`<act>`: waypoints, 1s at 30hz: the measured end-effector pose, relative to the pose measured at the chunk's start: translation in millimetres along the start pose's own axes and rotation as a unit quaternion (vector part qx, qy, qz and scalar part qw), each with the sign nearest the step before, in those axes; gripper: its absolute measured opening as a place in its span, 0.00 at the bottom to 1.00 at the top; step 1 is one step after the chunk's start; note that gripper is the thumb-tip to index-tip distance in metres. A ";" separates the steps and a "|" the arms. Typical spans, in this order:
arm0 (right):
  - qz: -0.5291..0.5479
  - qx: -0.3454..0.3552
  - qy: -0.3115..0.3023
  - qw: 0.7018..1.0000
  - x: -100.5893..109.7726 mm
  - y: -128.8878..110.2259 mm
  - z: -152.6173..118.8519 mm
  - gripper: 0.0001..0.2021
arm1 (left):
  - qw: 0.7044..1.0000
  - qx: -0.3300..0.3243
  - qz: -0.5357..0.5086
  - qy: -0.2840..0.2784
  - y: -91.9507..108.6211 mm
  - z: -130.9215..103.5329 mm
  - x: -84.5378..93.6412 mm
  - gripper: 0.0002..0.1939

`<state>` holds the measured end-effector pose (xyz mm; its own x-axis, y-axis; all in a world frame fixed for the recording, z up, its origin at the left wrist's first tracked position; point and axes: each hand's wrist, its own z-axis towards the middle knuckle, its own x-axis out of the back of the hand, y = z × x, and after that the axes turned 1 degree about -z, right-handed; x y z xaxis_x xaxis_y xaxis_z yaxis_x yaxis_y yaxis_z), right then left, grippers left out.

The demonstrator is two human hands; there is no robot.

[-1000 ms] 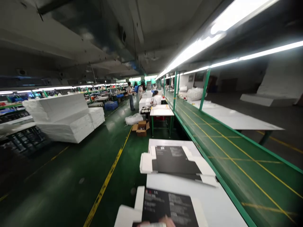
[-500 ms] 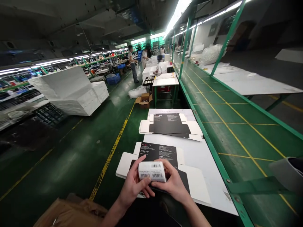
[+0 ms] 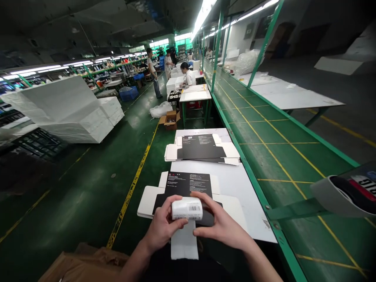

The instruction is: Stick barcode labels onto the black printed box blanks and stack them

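Observation:
A white roll of barcode labels (image 3: 187, 208) is held above the near table, and a blank white strip (image 3: 185, 243) hangs down from it. Around the roll's left end, my left hand (image 3: 165, 223) is closed, thumb at its lower edge. My right hand (image 3: 219, 222) is at the roll's right end, thumb and fingers apart, the fingertips near its top edge. Beyond the hands, a flat black-and-white carton sheet (image 3: 188, 184) with printed text lies on the white table (image 3: 252, 196), partly hidden by the roll and hands.
More flat cartons (image 3: 202, 147) lie farther along. A green-framed conveyor (image 3: 258, 137) runs along the right. Brown wrapping (image 3: 85, 266) is at lower left. An open cardboard box (image 3: 170, 120) and white blocks (image 3: 73, 111) stand on the floor. Several people are in the background.
The roll has turned, and its white strip now hangs below. My right hand has opened and shifted slightly right. The camera view has swung to the right.

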<state>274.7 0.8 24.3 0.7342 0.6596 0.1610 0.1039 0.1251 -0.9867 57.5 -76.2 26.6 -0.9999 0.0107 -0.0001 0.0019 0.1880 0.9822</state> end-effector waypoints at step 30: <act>-0.171 0.173 0.105 0.964 -9.2 -6.7 1.8 0.13 | 0.972 -0.075 0.197 0.102 -4.5 -19.7 7.4 0.25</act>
<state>266.0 -4.8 29.5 0.8197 0.3764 0.4318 0.1610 0.5721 -0.8042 49.8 -96.3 25.9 -0.9034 -0.1446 0.4036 0.3986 0.0637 0.9149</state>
